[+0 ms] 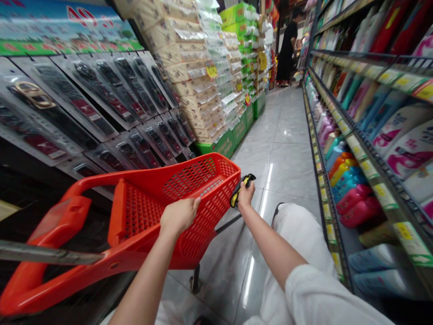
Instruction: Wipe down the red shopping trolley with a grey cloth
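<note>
A red plastic shopping cart (199, 225) with perforated basket walls stands in the aisle on my left. My left hand (180, 216) is closed over the near rim of its basket. Beyond the basket's front corner, my right hand (246, 195) grips a small black-and-yellow packet (236, 194); its exact kind is unclear and my fingers cover part of it. That packet is outside the basket, close to its front wall. The visible part of the basket floor shows no goods, though the near wall hides some of it.
On the left, packaged belts (98, 90) hang on a rack beside tall stacks of tissue packs (192, 81). A shelf (358, 149) of bottles runs along the right. Grey floor tiles (287, 135) lead to a person in black (287, 49) far ahead.
</note>
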